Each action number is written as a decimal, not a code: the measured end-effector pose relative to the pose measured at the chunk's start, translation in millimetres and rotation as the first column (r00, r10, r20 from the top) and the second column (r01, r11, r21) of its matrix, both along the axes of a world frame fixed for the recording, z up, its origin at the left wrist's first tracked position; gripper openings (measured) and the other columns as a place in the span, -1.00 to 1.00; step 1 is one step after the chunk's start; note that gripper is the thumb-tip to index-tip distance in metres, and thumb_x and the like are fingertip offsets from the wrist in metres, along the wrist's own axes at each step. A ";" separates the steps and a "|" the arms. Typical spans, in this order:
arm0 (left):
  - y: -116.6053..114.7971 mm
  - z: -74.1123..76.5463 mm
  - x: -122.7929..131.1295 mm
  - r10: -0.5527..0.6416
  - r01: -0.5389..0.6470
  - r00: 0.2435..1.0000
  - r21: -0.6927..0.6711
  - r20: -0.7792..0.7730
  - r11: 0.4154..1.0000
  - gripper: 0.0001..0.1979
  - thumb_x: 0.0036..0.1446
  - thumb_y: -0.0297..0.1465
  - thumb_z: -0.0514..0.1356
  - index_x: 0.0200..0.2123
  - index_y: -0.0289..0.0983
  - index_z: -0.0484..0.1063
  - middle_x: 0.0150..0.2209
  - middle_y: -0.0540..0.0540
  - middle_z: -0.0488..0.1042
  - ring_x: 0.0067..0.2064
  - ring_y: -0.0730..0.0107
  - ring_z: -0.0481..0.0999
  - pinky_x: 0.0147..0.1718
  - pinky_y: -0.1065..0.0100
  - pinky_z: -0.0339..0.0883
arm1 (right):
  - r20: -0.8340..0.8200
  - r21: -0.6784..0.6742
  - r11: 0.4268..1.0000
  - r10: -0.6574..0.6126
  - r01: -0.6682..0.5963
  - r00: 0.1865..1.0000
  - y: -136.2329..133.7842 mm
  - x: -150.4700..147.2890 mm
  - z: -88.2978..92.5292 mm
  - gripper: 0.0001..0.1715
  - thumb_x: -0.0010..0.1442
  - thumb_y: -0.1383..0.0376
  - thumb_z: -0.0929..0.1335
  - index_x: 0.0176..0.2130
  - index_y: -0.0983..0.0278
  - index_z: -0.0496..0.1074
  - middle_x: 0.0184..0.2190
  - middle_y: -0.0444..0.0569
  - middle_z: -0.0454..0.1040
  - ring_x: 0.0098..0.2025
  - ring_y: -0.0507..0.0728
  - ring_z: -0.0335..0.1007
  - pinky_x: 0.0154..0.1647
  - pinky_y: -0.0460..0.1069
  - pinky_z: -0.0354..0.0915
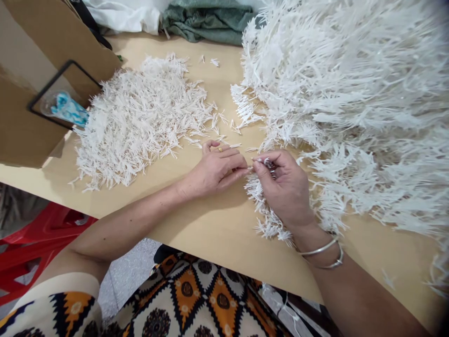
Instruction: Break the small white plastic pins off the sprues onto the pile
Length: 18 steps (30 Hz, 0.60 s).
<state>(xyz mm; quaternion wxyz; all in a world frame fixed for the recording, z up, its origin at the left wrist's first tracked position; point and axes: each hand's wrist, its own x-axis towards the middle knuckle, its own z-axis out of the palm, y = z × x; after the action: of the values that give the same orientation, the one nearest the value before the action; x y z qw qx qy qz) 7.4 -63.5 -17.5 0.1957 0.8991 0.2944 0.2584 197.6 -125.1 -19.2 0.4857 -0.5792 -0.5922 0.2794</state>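
Note:
Near the middle of the table, my left hand and my right hand meet fingertip to fingertip. Thumb and forefinger of my left hand, which wears a gold ring, pinch the end of a small white sprig. My right hand pinches it from the other side, and a few more white bits show within its curled fingers. A narrow strand of white feathery sprigs lies under and beside my right hand. How the pinched pieces join is too small to tell.
A heap of short white sprigs lies at left, against a cardboard box and a black wire frame. A larger white pile fills the right. Dark green cloth lies behind; a red stool stands below left.

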 end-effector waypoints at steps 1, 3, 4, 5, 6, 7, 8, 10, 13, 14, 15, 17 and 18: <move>0.0 -0.9 0.5 -0.006 0.006 1.000 0.034 0.003 0.999 -0.67 0.50 -0.19 0.03 -0.25 -0.22 0.45 -0.29 0.04 0.56 -0.19 0.42 0.46 0.13 0.13 -0.05 | 0.025 0.013 1.000 -0.017 0.017 1.000 0.5 -1.6 -0.6 -0.98 0.29 0.29 0.41 -0.24 0.19 0.46 -0.34 -0.09 0.52 -0.31 0.11 0.43 -0.24 0.06 0.37; -2.6 -0.7 2.4 -0.003 0.002 1.000 0.084 0.001 0.996 -0.68 0.50 -0.20 0.03 -0.24 -0.22 0.45 -0.30 0.02 0.56 -0.18 0.39 0.45 0.14 0.12 -0.05 | 0.072 0.028 0.999 -0.042 0.040 0.996 3.1 -2.5 -3.4 -0.95 0.28 0.32 0.40 -0.27 0.18 0.43 -0.36 -0.08 0.51 -0.32 0.13 0.43 -0.24 0.09 0.37; -5.7 0.7 3.7 -0.011 0.011 1.000 0.094 0.002 0.996 -0.68 0.50 -0.20 0.03 -0.24 -0.21 0.45 -0.29 0.01 0.56 -0.17 0.39 0.44 0.15 0.12 -0.05 | 0.096 0.032 0.998 -0.056 0.053 0.994 5.5 -1.2 -5.6 -0.95 0.27 0.32 0.39 -0.27 0.17 0.42 -0.36 -0.08 0.51 -0.32 0.14 0.43 -0.23 0.10 0.37; -10.1 3.0 5.4 -0.033 0.033 0.999 0.093 0.002 0.995 -0.68 0.50 -0.19 0.03 -0.25 -0.20 0.45 -0.29 0.02 0.57 -0.17 0.39 0.44 0.16 0.12 -0.06 | 0.117 0.039 0.997 -0.076 0.072 0.990 8.5 1.3 -8.3 -0.95 0.27 0.32 0.39 -0.27 0.17 0.41 -0.35 -0.06 0.50 -0.31 0.15 0.43 -0.22 0.11 0.37; -15.5 5.9 7.4 -0.075 0.075 0.997 0.090 -0.001 0.993 -0.67 0.50 -0.18 0.03 -0.25 -0.19 0.45 -0.30 0.03 0.58 -0.17 0.40 0.43 0.17 0.11 -0.07 | 0.132 0.051 0.994 -0.104 0.098 0.986 12.0 4.9 -11.1 -0.94 0.27 0.31 0.40 -0.26 0.16 0.41 -0.35 -0.05 0.50 -0.31 0.16 0.43 -0.21 0.13 0.37; -21.0 9.1 9.3 -0.134 0.133 0.991 0.090 -0.004 0.987 -0.67 0.50 -0.17 0.04 -0.27 -0.18 0.44 -0.30 0.04 0.58 -0.18 0.41 0.43 0.18 0.11 -0.08 | 0.141 0.067 0.990 -0.136 0.127 0.981 15.6 9.1 -13.8 -0.93 0.27 0.30 0.40 -0.26 0.16 0.40 -0.34 -0.04 0.49 -0.30 0.17 0.43 -0.19 0.14 0.37; -26.0 12.1 10.9 -0.198 0.197 0.980 0.098 -0.001 0.976 -0.68 0.49 -0.17 0.05 -0.28 -0.18 0.44 -0.32 0.06 0.58 -0.20 0.43 0.44 0.19 0.10 -0.08 | 0.132 0.092 0.981 -0.180 0.168 0.975 18.8 13.4 -16.0 -0.91 0.26 0.29 0.41 -0.27 0.16 0.38 -0.35 -0.05 0.48 -0.31 0.17 0.41 -0.20 0.15 0.36; -30.5 16.4 12.0 -0.271 0.264 0.962 0.130 0.037 0.956 -0.72 0.47 -0.21 0.09 -0.30 -0.18 0.42 -0.35 0.10 0.56 -0.24 0.47 0.44 0.19 0.11 -0.06 | 0.109 0.107 0.975 -0.206 0.194 0.973 22.7 20.2 -18.0 -0.90 0.26 0.27 0.42 -0.27 0.15 0.38 -0.35 -0.06 0.47 -0.34 0.16 0.39 -0.21 0.15 0.36; -17.6 16.2 4.4 -0.021 0.000 0.989 0.139 0.148 0.990 -0.78 0.37 -0.32 0.16 -0.37 -0.21 0.34 -0.41 0.13 0.47 -0.31 0.48 0.41 0.14 0.12 0.04 | 0.024 0.084 0.986 -0.144 0.141 0.989 21.0 22.4 -15.0 -0.92 0.26 0.24 0.44 -0.25 0.15 0.45 -0.31 -0.06 0.51 -0.28 0.15 0.44 -0.17 0.13 0.38; -9.5 14.9 -0.4 0.155 -0.178 0.972 0.126 0.177 0.976 -0.78 0.33 -0.35 0.18 -0.40 -0.22 0.30 -0.42 0.12 0.44 -0.32 0.47 0.40 0.11 0.12 0.07 | -0.016 0.075 0.989 -0.124 0.125 0.992 19.3 21.5 -13.5 -0.93 0.26 0.24 0.45 -0.24 0.15 0.48 -0.30 -0.06 0.53 -0.25 0.15 0.46 -0.15 0.12 0.39; -0.9 13.4 -5.6 0.342 -0.370 0.917 0.117 0.203 0.922 -0.77 0.29 -0.37 0.20 -0.42 -0.22 0.27 -0.42 0.10 0.42 -0.31 0.43 0.39 0.06 0.12 0.09 | -0.059 0.065 0.991 -0.111 0.115 0.992 17.5 20.3 -12.2 -0.93 0.25 0.24 0.47 -0.23 0.15 0.50 -0.28 -0.07 0.55 -0.24 0.14 0.47 -0.13 0.11 0.39; 13.0 11.1 -15.3 0.585 -0.619 0.774 0.100 0.242 0.779 -0.80 0.20 -0.40 0.29 -0.37 -0.21 0.29 -0.34 0.04 0.45 -0.23 0.35 0.42 -0.01 0.12 0.12 | -0.134 0.057 0.993 -0.093 0.101 0.987 14.7 17.8 -11.1 -0.92 0.24 0.26 0.49 -0.22 0.14 0.54 -0.26 -0.10 0.57 -0.21 0.12 0.49 -0.09 0.10 0.41; 16.9 10.6 -18.5 0.629 -0.664 0.736 0.084 0.251 0.743 -0.82 0.18 -0.40 0.31 -0.31 -0.20 0.32 -0.28 0.01 0.47 -0.19 0.32 0.44 -0.02 0.12 0.13 | -0.165 0.062 0.994 -0.082 0.093 0.983 13.6 16.6 -11.2 -0.91 0.23 0.27 0.50 -0.21 0.13 0.54 -0.25 -0.12 0.58 -0.20 0.11 0.50 -0.08 0.09 0.42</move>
<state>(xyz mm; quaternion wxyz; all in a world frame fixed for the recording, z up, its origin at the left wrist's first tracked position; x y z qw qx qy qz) -11.1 -46.6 -6.9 0.0466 0.7214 0.5442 0.4257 214.1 -111.5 -30.4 0.5638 -0.5628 -0.5340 0.2833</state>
